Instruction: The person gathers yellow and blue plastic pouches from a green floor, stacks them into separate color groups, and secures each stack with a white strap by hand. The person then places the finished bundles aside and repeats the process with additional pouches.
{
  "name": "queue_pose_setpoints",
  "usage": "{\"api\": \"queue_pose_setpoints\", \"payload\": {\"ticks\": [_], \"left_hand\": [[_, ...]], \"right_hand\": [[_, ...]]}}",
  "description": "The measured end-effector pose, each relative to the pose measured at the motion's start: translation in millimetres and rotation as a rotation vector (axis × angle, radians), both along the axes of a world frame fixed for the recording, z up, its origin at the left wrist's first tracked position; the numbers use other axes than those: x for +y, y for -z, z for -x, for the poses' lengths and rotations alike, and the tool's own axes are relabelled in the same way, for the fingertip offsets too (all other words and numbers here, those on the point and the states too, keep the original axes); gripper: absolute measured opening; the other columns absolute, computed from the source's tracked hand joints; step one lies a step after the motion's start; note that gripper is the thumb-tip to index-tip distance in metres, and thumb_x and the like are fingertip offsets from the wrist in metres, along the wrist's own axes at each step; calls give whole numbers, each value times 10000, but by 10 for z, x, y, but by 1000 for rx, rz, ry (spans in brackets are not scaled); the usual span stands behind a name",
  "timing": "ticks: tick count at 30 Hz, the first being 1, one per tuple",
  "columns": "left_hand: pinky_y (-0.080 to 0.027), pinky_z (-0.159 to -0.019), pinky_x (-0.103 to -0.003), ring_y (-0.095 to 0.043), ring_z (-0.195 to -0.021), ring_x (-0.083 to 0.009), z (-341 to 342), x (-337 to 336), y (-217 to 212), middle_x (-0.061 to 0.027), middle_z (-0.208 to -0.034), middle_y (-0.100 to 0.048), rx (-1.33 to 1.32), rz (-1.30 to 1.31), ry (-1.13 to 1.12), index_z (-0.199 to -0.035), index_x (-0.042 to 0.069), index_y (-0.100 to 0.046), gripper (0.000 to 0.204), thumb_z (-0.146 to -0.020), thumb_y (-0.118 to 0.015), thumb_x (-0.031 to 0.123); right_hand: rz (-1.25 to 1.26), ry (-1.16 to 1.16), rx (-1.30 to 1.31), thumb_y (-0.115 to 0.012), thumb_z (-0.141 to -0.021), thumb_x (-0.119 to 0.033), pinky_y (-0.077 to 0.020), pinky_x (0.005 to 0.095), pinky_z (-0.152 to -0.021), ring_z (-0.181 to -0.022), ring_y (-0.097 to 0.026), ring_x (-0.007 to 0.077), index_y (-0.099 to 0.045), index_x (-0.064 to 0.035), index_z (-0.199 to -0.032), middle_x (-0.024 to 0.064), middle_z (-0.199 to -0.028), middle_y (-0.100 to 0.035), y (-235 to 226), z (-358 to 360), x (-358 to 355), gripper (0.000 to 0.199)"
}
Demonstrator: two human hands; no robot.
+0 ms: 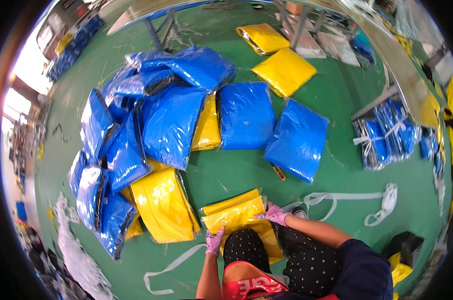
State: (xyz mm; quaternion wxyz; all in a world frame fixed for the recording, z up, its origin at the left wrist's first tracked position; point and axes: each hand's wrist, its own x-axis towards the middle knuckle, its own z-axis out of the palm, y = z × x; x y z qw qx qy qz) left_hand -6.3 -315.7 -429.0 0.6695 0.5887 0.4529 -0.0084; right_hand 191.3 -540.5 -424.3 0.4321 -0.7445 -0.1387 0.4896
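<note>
1. While the green floor (226, 175) spreads wide, a big heap of blue packs (151, 125) sits well beyond the knees.
2. Closer in, a yellow bagged pack (164, 205) lies just left of the work.
3. Down front, the yellow folded pack (236, 215) rests against the knees, seemingly being squared up.
4. Left hand (215, 241) pinches its near corner; right hand (275, 213) presses flat on its right edge. Next, I'd judge, a firm two-handed hold.
</note>
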Motion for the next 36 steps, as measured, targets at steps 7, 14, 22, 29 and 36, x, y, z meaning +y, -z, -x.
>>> {"api": "queue_pose_setpoints", "payload": {"ticks": [7, 14, 22, 29, 36], "left_hand": [[-456, -708, -260, -548, -801, -112, 62, 349, -315, -1, -947, -613, -142, 13, 141, -1081, 42, -570, 316, -825, -670, 198], [-422, -844, -350, -511, -959, -177, -1029, 994, -1236, -138, -1111, -547, -367, -646, 389, -1212, 43, -478, 402, -955, -409, 344], [-355, -983, -357, -457, -1173, -241, -1263, 1096, -1645, -165, -1301, -463, -418, 13, 49, -1357, 60, -304, 593, -930, -430, 451], [-415, -868, -319, -502, -996, -169, -2473, 559, -733, -52, -1064, -543, -45, -10, 230, -1201, 78, -487, 505, -868, -562, 450], [-409, -566, -369, -462, -708, -178, -3726, 542, -155, -16, -754, -488, 195, -71, -157, -928, 120, -521, 553, -707, -669, 604]], "right_hand": [[-436, 339, 96, -731, -764, -218, -391, 302, -974, -1116, -510, 190, -322, -59, -1360, 75, -1312, -458, -634, 174, 110, 740], [-622, 607, 9, -698, -777, -69, -450, 294, -904, -1039, -551, 144, -454, -63, -1235, 28, -1126, -579, -1767, -708, 142, 518], [-1006, 981, 24, -541, -902, -323, -462, 389, -912, -1017, -589, 261, -470, 11, -1227, 161, -1170, -572, -2222, -3169, 69, 471], [-267, 1046, -289, -615, -825, -431, -319, 363, -1010, -1221, -380, 272, -276, 37, -1348, 202, -1350, -386, -1233, -2729, -829, 779], [-84, 1016, 261, -744, -678, -517, -480, 342, -777, -1002, -571, 211, -353, -33, -1339, 121, -1243, -520, 22, -1853, -1399, 907]]}}
